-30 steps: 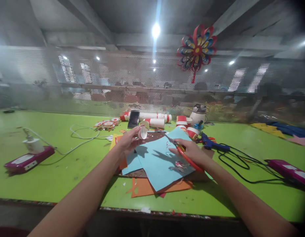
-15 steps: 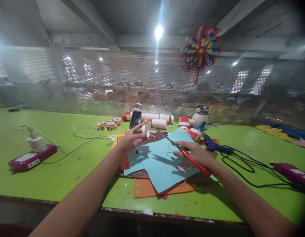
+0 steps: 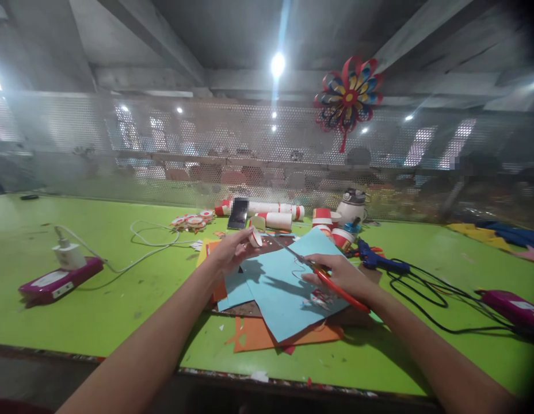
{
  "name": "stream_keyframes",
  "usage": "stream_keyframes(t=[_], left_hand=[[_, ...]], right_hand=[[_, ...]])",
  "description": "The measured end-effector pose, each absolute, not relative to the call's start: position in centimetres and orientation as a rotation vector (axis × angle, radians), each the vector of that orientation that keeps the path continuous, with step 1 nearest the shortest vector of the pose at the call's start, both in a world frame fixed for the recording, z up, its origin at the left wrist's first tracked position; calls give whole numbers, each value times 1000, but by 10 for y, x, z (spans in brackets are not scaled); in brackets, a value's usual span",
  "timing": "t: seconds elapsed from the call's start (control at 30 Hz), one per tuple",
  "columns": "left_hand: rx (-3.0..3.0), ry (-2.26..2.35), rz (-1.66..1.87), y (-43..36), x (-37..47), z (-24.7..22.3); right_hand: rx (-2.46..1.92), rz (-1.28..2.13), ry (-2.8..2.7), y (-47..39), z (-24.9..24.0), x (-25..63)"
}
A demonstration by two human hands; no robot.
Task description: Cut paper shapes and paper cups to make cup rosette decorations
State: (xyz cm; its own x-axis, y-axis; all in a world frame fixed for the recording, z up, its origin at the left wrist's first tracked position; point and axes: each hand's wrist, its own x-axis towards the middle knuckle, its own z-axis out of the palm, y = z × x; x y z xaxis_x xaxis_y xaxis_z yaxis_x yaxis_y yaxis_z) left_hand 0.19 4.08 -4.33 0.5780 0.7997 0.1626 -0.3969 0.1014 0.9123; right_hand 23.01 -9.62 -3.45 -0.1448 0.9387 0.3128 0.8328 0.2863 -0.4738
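Between the fingers of my left hand [image 3: 231, 252] is a small cut paper cup piece [image 3: 255, 237], white inside with a red-marked outside. My right hand [image 3: 340, 275] grips scissors [image 3: 331, 284] by their orange-red handles, and the metal blades point up and left toward the cup piece without clearly touching it. Under both hands lie light blue paper sheets [image 3: 279, 310]. Small red and white paper scraps [image 3: 319, 298] rest on the blue paper below my right hand. Orange paper [image 3: 250, 339] sticks out beneath the sheets.
Behind the hands are a phone [image 3: 238, 214], stacked paper cups [image 3: 278, 221] and a white bottle [image 3: 352, 207]. A blue glue gun [image 3: 381, 257] with a black cord lies right. Purple power strips [image 3: 62, 282] sit at both sides. Cup-ring pieces [image 3: 193, 219] rest back left.
My left hand has tilted the cup piece, so its opening faces more downward and it sits slightly lower. The scissors stay in my right hand, almost unmoved. The view has tipped up slightly.
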Motion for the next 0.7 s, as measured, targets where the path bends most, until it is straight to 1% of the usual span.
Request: stream_keyframes(t=[0.13, 0.33, 0.53, 0.7], left_hand=[[1120, 442, 926, 41, 0, -40], [1007, 540, 904, 47, 0, -43], [972, 489, 885, 45, -3, -41], [983, 463, 881, 47, -3, -43]], right_hand=[[-1591, 286, -2050, -97, -36, 230], [-1564, 251, -2109, -95, -37, 228], [-1631, 420, -2055, -98, -37, 225], [-1601, 349, -2064, -100, -35, 223]])
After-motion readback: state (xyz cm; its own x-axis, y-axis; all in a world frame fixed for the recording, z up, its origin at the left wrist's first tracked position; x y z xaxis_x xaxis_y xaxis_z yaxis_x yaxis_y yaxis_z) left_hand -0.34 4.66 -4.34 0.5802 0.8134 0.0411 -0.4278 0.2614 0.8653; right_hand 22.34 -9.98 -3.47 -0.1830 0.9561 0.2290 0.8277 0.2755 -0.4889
